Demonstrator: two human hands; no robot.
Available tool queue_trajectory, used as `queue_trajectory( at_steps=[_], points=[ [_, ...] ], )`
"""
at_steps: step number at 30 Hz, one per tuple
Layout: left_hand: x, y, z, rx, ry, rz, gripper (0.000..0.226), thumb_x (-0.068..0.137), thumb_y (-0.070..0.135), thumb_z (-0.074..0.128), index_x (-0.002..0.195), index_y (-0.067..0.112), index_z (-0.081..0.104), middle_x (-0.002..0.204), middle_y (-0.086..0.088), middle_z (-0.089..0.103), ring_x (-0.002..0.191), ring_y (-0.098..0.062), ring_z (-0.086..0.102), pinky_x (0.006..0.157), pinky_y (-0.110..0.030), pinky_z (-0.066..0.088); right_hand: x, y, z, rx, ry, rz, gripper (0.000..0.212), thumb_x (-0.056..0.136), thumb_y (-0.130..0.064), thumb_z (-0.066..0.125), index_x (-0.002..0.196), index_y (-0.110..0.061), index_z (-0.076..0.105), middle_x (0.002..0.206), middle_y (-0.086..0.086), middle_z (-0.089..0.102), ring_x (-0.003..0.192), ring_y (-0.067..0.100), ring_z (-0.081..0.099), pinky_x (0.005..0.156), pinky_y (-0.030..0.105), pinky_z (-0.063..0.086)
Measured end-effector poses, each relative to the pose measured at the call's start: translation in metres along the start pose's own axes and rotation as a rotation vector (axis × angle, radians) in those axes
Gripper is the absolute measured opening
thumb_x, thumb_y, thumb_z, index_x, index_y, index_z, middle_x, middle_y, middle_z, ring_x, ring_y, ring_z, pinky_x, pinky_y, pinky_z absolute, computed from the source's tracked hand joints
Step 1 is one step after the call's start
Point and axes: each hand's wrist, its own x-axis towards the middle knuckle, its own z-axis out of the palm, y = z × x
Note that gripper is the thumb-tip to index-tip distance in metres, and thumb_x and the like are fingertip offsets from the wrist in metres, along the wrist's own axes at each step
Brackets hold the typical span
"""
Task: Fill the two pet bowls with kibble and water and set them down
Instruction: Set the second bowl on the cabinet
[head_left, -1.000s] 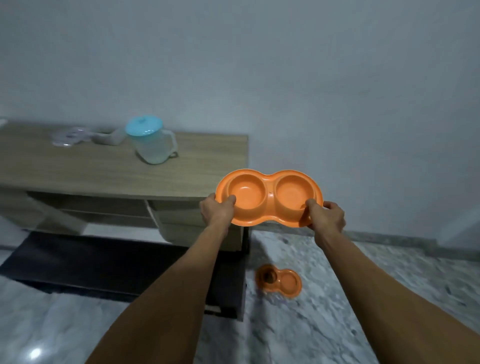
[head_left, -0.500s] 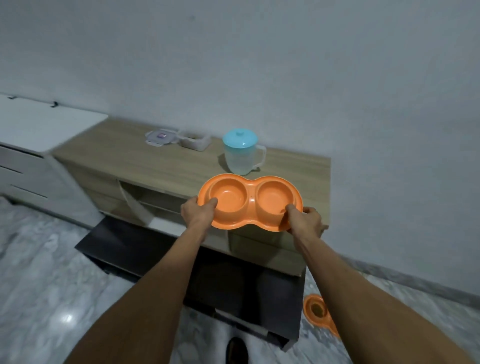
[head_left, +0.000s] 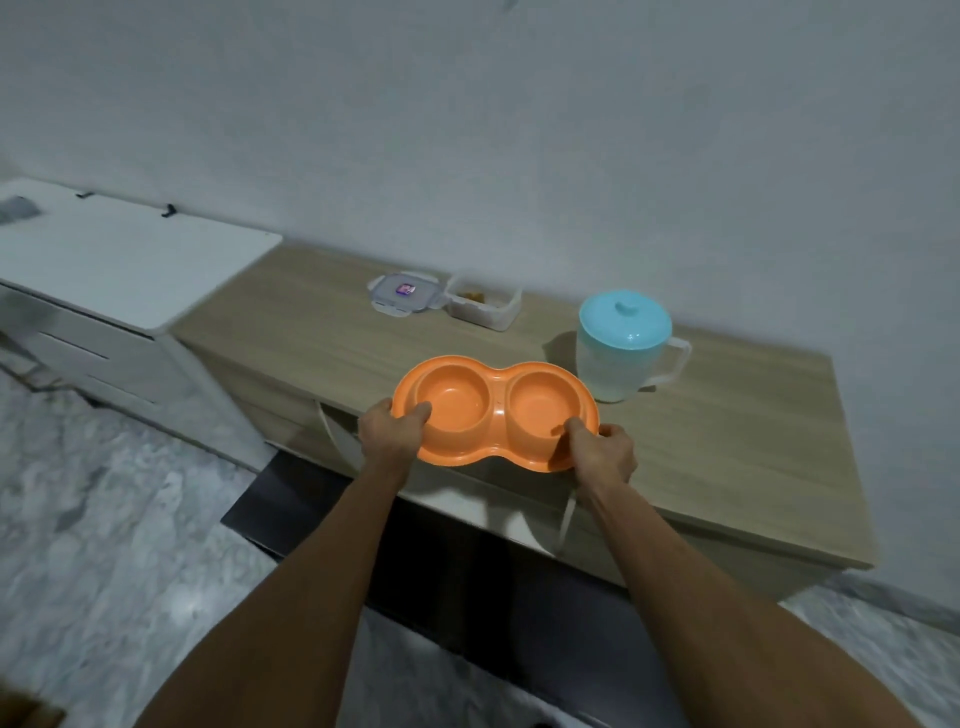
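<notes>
- Double bowl (head_left: 493, 413) – orange, two round wells, both look empty – held over the front edge of the wooden counter (head_left: 727, 441); can't tell if its base touches the top.
- L hand (head_left: 392, 434) grips the bowl's left end: thumb curled over the rim into the left well, other fingers hidden under it.
- R hand (head_left: 602, 454) grips the right end the same way: thumb hooked over the rim into the right well, rest of fingers wrapped beneath, out of sight.
- Jug (head_left: 621, 348) w/ light-blue lid stands upright on the counter just behind & right of the bowl, handle to the right; contents hard to read.
- Tub (head_left: 483, 309) near the wall, open, w/ brownish bits inside – its lid (head_left: 405, 293) lies flat, touching its left side.
- White cabinet (head_left: 119, 265) adjoins the counter on the left.
- Floor (head_left: 104, 519) is grey marble.
</notes>
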Motion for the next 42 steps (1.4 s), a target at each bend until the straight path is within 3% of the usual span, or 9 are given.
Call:
queue_trajectory(
  at_steps=[5,10,16,23,32,37,40,42],
  points=[
    [0.070,0.008,-0.005,0.041,-0.080,0.004,0.017,0.082,0.027,0.074,0.083,0.018,0.060,0.092,-0.009,0.067,0.088,-0.030,0.065,0.086,-0.045,0.056,0.016,-0.019,0.061,0.012,0.048,0.037,0.057,0.080,-0.035,0.074,0.130,-0.012,0.056,0.125,0.013,0.062,0.113,0.032,0.059,0.097,0.047,0.051],
    [0.160,0.008,0.007,0.189,-0.222,0.010,0.024,0.070,0.048,0.072,0.066,0.027,0.061,0.080,-0.002,0.071,0.081,-0.029,0.069,0.081,-0.050,0.059,0.034,-0.030,0.111,0.033,0.153,0.125,0.056,0.081,-0.034,0.074,0.129,-0.011,0.057,0.124,0.014,0.062,0.112,0.032,0.059,0.096,0.048,0.053],
    [0.234,0.003,0.020,0.326,-0.343,0.020,0.036,0.060,0.061,0.068,0.061,0.026,0.060,0.080,-0.003,0.072,0.082,-0.030,0.069,0.080,-0.046,0.059,0.045,-0.032,0.155,-0.013,0.267,0.171,0.053,0.078,-0.039,0.074,0.121,-0.010,0.063,0.118,0.016,0.066,0.108,0.034,0.062,0.094,0.048,0.055],
    [0.258,0.003,0.026,0.418,-0.417,0.060,0.039,0.060,0.066,0.064,0.066,0.027,0.063,0.082,-0.002,0.072,0.078,-0.028,0.069,0.079,-0.044,0.059,0.050,-0.031,0.172,-0.071,0.345,0.189,0.050,0.079,-0.041,0.072,0.119,-0.012,0.065,0.114,0.016,0.067,0.101,0.036,0.065,0.090,0.049,0.057],
    [0.267,-0.010,0.029,0.496,-0.446,0.112,0.057,0.049,0.079,0.057,0.067,0.025,0.063,0.078,-0.002,0.072,0.073,-0.028,0.070,0.076,-0.044,0.059,0.055,-0.024,0.173,-0.106,0.378,0.156,0.051,0.083,-0.039,0.071,0.122,-0.008,0.064,0.120,0.017,0.066,0.110,0.035,0.061,0.095,0.048,0.054],
    [0.258,-0.003,0.030,0.560,-0.438,0.170,0.054,0.072,0.068,0.065,0.088,0.017,0.072,0.090,-0.008,0.073,0.084,-0.028,0.067,0.082,-0.044,0.056,0.059,-0.041,0.170,-0.173,0.412,0.075,0.066,0.085,-0.041,0.068,0.136,-0.001,0.053,0.138,0.021,0.053,0.126,0.038,0.052,0.104,0.042,0.043],
    [0.256,0.001,0.028,0.595,-0.433,0.195,0.073,0.074,0.071,0.062,0.110,0.006,0.067,0.112,-0.015,0.068,0.102,-0.034,0.062,0.090,-0.043,0.052,0.074,-0.068,0.175,-0.218,0.419,-0.050,0.062,0.081,-0.044,0.065,0.127,-0.002,0.061,0.128,0.019,0.060,0.115,0.036,0.058,0.098,0.041,0.047],
    [0.253,0.000,0.022,0.631,-0.455,0.304,0.094,0.074,0.075,0.059,0.136,0.005,0.049,0.137,-0.017,0.053,0.126,-0.034,0.050,0.100,-0.046,0.044,0.088,-0.089,0.184,-0.232,0.376,-0.133,0.049,0.082,-0.040,0.064,0.112,-0.002,0.068,0.112,0.015,0.068,0.102,0.031,0.062,0.088,0.036,0.049]
  ],
)
